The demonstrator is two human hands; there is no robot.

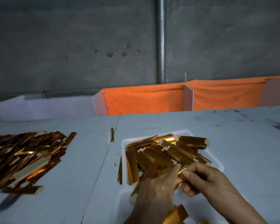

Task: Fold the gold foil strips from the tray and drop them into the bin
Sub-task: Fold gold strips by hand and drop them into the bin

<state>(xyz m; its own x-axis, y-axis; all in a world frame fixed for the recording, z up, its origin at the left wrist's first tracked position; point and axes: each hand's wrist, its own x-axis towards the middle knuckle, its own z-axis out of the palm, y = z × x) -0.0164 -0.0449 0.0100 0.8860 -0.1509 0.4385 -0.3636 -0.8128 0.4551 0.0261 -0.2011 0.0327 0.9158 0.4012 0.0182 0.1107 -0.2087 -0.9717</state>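
Note:
A white tray [217,160] sits right of centre on the table, heaped with several gold foil strips [166,152]. My left hand [155,191] and my right hand [202,177] meet over the tray's near edge, both pinching one gold foil strip [183,170] between thumbs and fingertips. The held strip is bent between the hands; most of it is hidden by my fingers. The orange cloth-lined bin [144,101] stands beyond the table's far edge.
A big loose pile of gold strips [24,157] lies on the table at left. Single strips lie beside the tray [120,172] and near the table seam [112,136]. More gold strips [176,214] lie at the bottom edge. A white bin [44,107] stands far left.

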